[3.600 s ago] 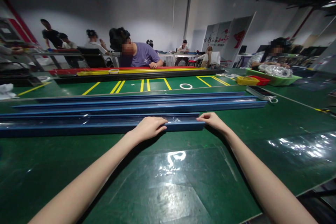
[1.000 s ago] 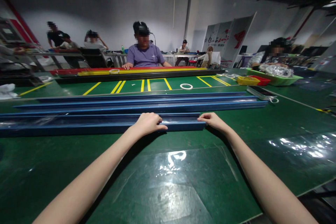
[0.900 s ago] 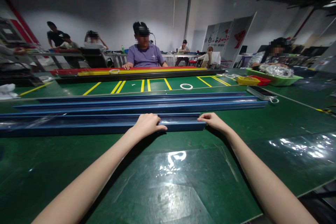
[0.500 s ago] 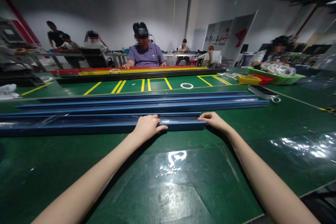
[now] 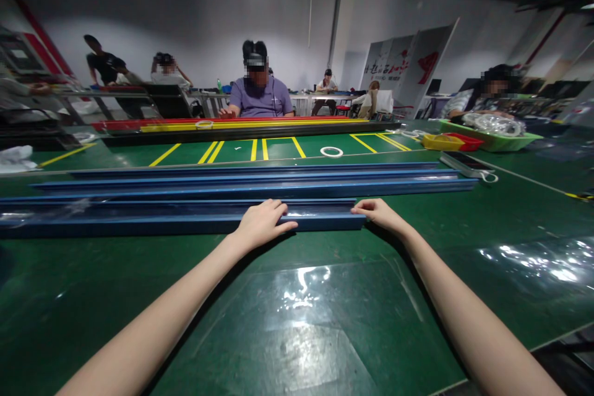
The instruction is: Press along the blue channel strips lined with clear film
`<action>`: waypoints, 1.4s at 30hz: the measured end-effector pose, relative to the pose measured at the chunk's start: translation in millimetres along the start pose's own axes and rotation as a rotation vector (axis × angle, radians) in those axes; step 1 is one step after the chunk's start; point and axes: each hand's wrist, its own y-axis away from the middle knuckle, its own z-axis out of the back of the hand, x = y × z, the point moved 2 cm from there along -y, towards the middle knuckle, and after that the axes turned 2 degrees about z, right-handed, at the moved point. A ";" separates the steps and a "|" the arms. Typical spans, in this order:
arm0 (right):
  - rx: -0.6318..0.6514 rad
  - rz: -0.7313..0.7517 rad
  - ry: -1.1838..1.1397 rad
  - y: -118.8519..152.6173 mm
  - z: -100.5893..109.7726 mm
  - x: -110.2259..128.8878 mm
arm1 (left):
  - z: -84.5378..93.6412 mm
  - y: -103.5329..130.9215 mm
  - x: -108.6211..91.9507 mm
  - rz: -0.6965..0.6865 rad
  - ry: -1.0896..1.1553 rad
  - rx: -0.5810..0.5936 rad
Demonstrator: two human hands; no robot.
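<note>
A long blue plastic channel [image 5: 139,227] lies on the green table [image 5: 223,346], nearest to me, its open side facing up and clear film [image 5: 78,205] showing inside. My left hand [image 5: 262,223] grips it near its right end, fingers over the trough and thumb along the front wall. At that right end, my right hand [image 5: 378,213] is closed in a pinch, fingertips against the channel's edge. What lies between those fingertips is too small to make out. Just behind, more blue channels [image 5: 385,188] lie roughly parallel.
A phone [image 5: 466,163] rests right of the rear channels. Farther back lie a white ring [image 5: 331,151], yellow tape strips, and red, yellow and black lengths [image 5: 260,131]. A green basket [image 5: 501,141] holds clear coils. Across the table sits a person in purple [image 5: 262,96].
My left hand's fingers have shifted slightly on the channel. My right hand keeps its pinch at the end. The person opposite has raised a hand a little.
</note>
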 end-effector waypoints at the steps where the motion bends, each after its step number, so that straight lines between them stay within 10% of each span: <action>1: -0.001 -0.002 0.002 0.1 0.0 0.5 | 0.1 0.4 0.2 -0.006 0.010 -0.002; 21: 0.009 -0.013 -0.024 -2.8 -0.8 -4.6 | -14.8 11.9 -8.8 -0.111 -0.201 -0.380; 42: 0.001 0.011 -0.001 -2.2 -0.9 -5.5 | -17.1 10.3 -10.6 -0.103 -0.211 -0.365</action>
